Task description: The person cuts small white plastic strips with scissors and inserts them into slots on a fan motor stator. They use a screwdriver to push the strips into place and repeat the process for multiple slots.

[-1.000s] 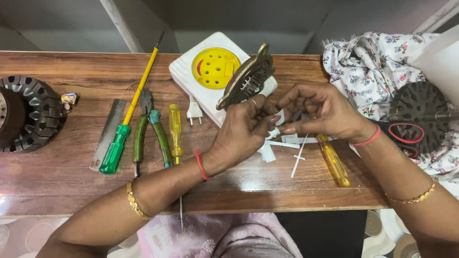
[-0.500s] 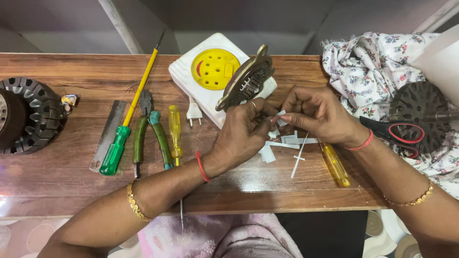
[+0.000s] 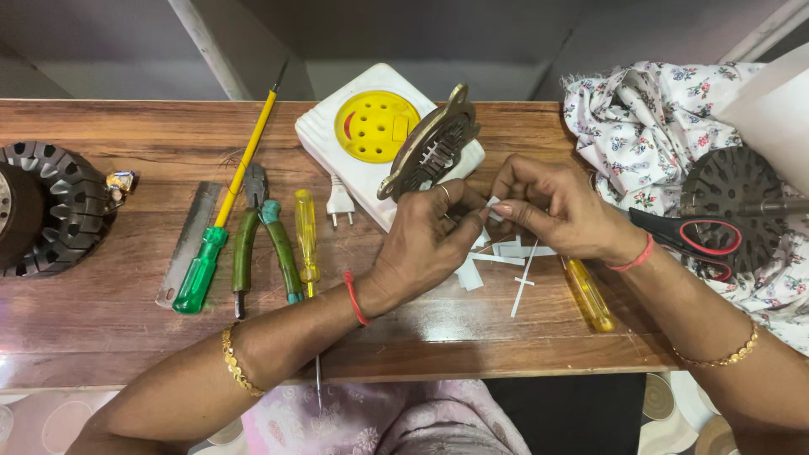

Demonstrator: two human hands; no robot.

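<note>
Right hand fingertips pinch a small white paper strip at mid-table. Left hand fingers curl around the slotted metal ring, tilted just left of it. Both forearms angle in from the near edge.

There is just one camera, and it sits on the person's head. It looks almost straight down at the brown wooden counter, close enough that the arms come in from the bottom edge. The far side of the counter is at the top, with a grey wall behind it.
</note>
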